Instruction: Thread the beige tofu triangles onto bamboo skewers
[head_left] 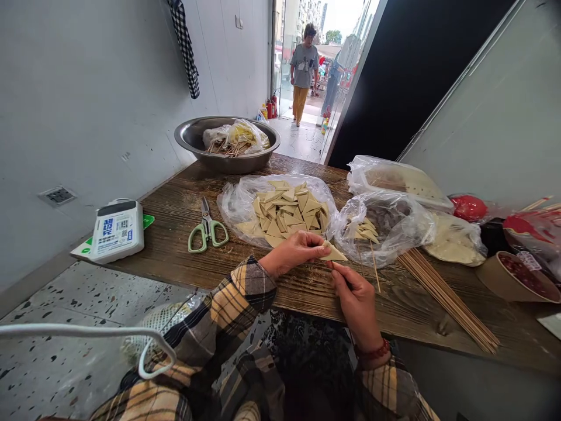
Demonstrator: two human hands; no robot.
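Observation:
My left hand (302, 252) pinches a flat beige triangular piece (335, 252), which looks like dried tofu, between thumb and fingers. Just below it, my right hand (356, 298) is closed on a thin bamboo skewer (332, 265); its tip is at the triangle's lower edge, and most of its length is hidden by the hand. Whether the tip has entered the piece I cannot tell. Behind my hands, a heap of similar triangles (291, 210) lies on a clear plastic bag (232, 199). To the right, several skewered triangles (367, 230) rest on another plastic bag (401, 234).
Green-handled scissors (207, 229) and a white boxy device (118, 231) lie left on the wooden table (175, 257). A metal basin (228, 161) holds bagged skewers. Loose skewers (447, 298) and a paper bowl (499, 278) are right. A person (303, 70) is at the doorway.

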